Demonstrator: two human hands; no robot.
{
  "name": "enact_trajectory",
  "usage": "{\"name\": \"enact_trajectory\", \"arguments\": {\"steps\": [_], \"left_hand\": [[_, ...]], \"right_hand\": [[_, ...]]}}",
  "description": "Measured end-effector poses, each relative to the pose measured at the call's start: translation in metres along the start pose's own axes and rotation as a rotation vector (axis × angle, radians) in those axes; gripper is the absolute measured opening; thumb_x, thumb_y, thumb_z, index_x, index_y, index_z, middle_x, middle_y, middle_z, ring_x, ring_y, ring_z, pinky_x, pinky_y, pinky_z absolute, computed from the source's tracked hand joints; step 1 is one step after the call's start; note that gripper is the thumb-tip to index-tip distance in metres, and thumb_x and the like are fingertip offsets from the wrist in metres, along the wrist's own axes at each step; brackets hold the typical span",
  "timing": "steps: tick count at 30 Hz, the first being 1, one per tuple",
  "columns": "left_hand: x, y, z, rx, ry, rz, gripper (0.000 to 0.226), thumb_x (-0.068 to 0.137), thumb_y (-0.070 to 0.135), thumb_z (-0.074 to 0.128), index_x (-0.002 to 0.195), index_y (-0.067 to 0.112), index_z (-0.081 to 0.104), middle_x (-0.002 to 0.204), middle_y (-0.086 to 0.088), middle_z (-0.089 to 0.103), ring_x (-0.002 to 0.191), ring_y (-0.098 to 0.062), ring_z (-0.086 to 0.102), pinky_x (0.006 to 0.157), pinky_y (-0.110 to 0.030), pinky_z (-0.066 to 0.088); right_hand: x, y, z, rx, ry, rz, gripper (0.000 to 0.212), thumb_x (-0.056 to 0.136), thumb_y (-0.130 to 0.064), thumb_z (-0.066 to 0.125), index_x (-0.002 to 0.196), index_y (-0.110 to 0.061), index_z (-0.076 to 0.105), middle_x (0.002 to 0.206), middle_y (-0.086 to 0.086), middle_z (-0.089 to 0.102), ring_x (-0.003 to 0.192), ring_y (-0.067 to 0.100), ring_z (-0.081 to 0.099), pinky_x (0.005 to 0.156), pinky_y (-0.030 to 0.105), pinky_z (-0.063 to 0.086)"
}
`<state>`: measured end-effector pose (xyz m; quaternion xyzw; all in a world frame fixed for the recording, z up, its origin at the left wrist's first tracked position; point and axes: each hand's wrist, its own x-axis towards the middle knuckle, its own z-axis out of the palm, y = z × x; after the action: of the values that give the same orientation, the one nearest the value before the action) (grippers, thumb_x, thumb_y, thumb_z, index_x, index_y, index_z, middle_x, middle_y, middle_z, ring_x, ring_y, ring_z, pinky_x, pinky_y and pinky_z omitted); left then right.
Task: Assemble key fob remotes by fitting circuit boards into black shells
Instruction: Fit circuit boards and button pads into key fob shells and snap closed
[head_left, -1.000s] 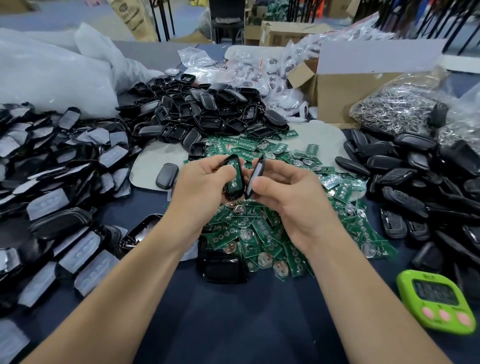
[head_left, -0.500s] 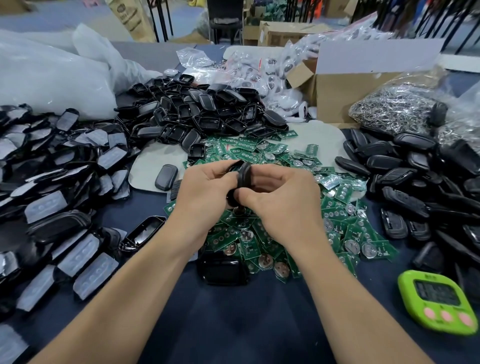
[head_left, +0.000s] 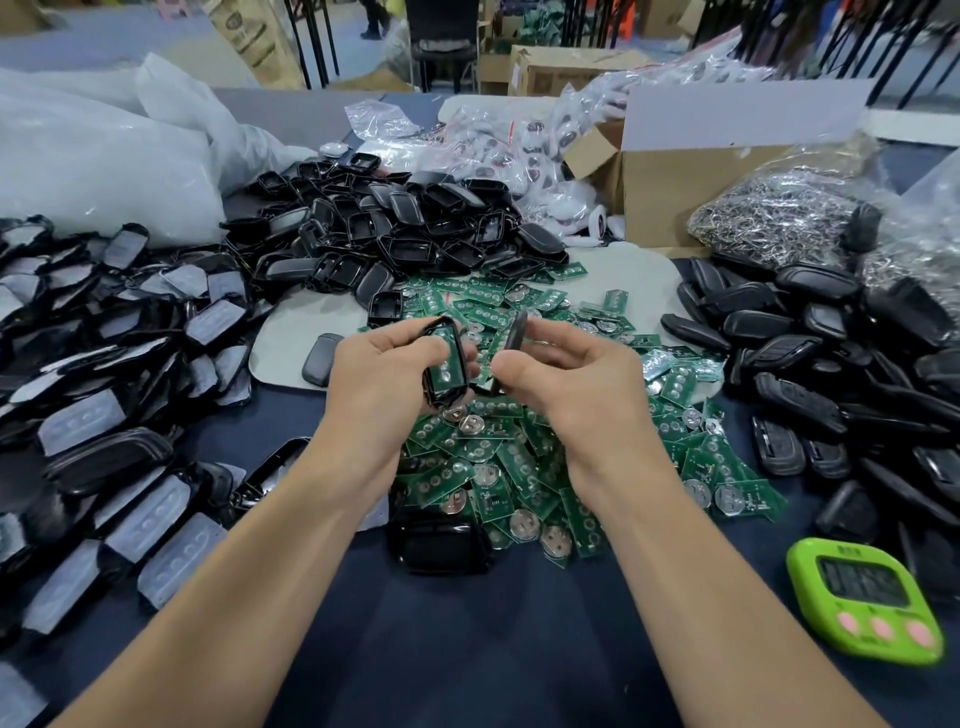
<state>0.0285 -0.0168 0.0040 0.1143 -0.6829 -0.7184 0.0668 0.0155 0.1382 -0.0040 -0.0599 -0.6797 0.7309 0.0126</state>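
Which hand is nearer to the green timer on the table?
Right. The right hand, gripping a black cover, is up-left of the green timer; the left hand, gripping a black shell, is farther left.

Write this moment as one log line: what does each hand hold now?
left hand: holds shell with green board inside | right hand: holds black cover | halves: apart | closing: not yet done

Free room: bare dark table (head_left: 467, 665) nearest the viewer, short of the central heap. Obstacles: circuit boards (head_left: 524, 467) heaped at centre; left shell pile (head_left: 130, 426), right shell pile (head_left: 841, 384) and far shell pile (head_left: 395, 239) ringing them; green timer (head_left: 867, 597) near right; cardboard box (head_left: 685, 197) behind.
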Motion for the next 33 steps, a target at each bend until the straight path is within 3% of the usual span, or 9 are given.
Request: {"name": "enact_trajectory", "arguments": {"steps": [2, 5, 14, 18, 22, 25, 27, 30, 33], "left_hand": [[0.000, 0.000, 0.001, -0.023, 0.010, -0.015, 0.037, 0.099, -0.002, 0.058, 0.077, 0.016, 0.082, 0.086, -0.011, 0.081, 0.081, -0.027, 0.080, 0.066, -0.039, 0.067], [-0.001, -0.001, 0.004, -0.007, 0.005, -0.026, 0.043, 0.098, -0.001, 0.060, 0.071, 0.024, 0.083, 0.083, -0.006, 0.081, 0.074, -0.020, 0.077, 0.064, -0.034, 0.065], [-0.003, 0.001, 0.005, 0.009, 0.016, -0.065, 0.022, 0.099, 0.004, 0.061, 0.103, 0.016, 0.079, 0.099, -0.008, 0.081, 0.099, -0.031, 0.076, 0.092, -0.050, 0.061], [-0.005, 0.004, 0.003, -0.093, -0.018, -0.014, 0.024, 0.099, 0.000, 0.056, 0.102, 0.010, 0.078, 0.095, -0.011, 0.081, 0.090, -0.023, 0.079, 0.079, -0.033, 0.064], [-0.005, 0.007, 0.002, -0.114, 0.011, -0.031, 0.026, 0.094, -0.003, 0.055, 0.096, 0.007, 0.078, 0.086, -0.008, 0.080, 0.079, -0.021, 0.076, 0.073, -0.029, 0.064], [-0.009, 0.008, 0.004, 0.000, -0.030, -0.006, 0.026, 0.072, 0.006, 0.058, 0.081, 0.018, 0.080, 0.061, -0.004, 0.060, 0.051, -0.014, 0.049, 0.046, -0.022, 0.043], [-0.013, 0.009, 0.005, 0.106, -0.052, 0.103, 0.030, 0.065, 0.014, 0.061, 0.085, 0.026, 0.080, 0.053, 0.005, 0.047, 0.047, -0.011, 0.034, 0.043, -0.020, 0.029], [-0.018, 0.010, 0.005, 0.355, -0.028, 0.395, 0.027, 0.072, 0.026, 0.076, 0.095, 0.040, 0.077, 0.062, 0.021, 0.062, 0.050, 0.001, 0.048, 0.052, -0.015, 0.040], [-0.017, 0.010, 0.002, 0.410, 0.046, 0.470, 0.034, 0.073, 0.033, 0.087, 0.102, 0.047, 0.077, 0.083, 0.029, 0.072, 0.073, 0.010, 0.063, 0.073, -0.018, 0.051]], "right_hand": [[-0.004, -0.002, 0.000, -0.211, 0.048, -0.126, 0.034, 0.064, -0.022, 0.095, 0.088, -0.039, 0.078, 0.083, -0.019, 0.079, 0.083, 0.000, 0.075, 0.081, 0.028, 0.063], [-0.011, -0.003, 0.003, -0.397, 0.074, -0.286, 0.036, 0.063, -0.027, 0.093, 0.097, -0.036, 0.082, 0.076, -0.028, 0.074, 0.077, -0.013, 0.070, 0.073, 0.006, 0.054], [-0.010, 0.000, 0.004, -0.438, 0.073, -0.285, 0.040, 0.064, -0.026, 0.091, 0.102, -0.033, 0.082, 0.079, -0.026, 0.074, 0.079, -0.012, 0.069, 0.073, 0.005, 0.052], [-0.005, -0.006, 0.002, 0.188, -0.018, 0.096, 0.037, 0.073, -0.005, 0.089, 0.104, -0.021, 0.078, 0.098, 0.005, 0.081, 0.086, 0.014, 0.078, 0.075, 0.028, 0.063], [-0.001, -0.014, -0.006, 0.788, -0.138, 0.369, 0.046, 0.075, -0.005, 0.075, 0.120, -0.001, 0.068, 0.099, 0.021, 0.078, 0.087, 0.029, 0.079, 0.071, 0.033, 0.064], [-0.002, -0.014, -0.007, 0.901, -0.278, 0.427, 0.040, 0.081, -0.010, 0.069, 0.119, 0.003, 0.069, 0.103, 0.023, 0.076, 0.096, 0.031, 0.078, 0.077, 0.036, 0.065], [-0.002, -0.014, -0.007, 0.915, -0.336, 0.447, 0.036, 0.084, -0.013, 0.067, 0.117, 0.003, 0.070, 0.106, 0.023, 0.076, 0.097, 0.031, 0.078, 0.079, 0.036, 0.065], [-0.002, -0.015, -0.007, 0.937, -0.351, 0.438, 0.035, 0.083, -0.015, 0.067, 0.111, 0.005, 0.071, 0.101, 0.022, 0.076, 0.089, 0.028, 0.079, 0.072, 0.033, 0.065], [-0.001, -0.013, -0.007, 0.895, -0.352, 0.416, 0.030, 0.089, -0.012, 0.065, 0.113, 0.005, 0.073, 0.102, 0.020, 0.077, 0.090, 0.025, 0.079, 0.073, 0.032, 0.065]]}}
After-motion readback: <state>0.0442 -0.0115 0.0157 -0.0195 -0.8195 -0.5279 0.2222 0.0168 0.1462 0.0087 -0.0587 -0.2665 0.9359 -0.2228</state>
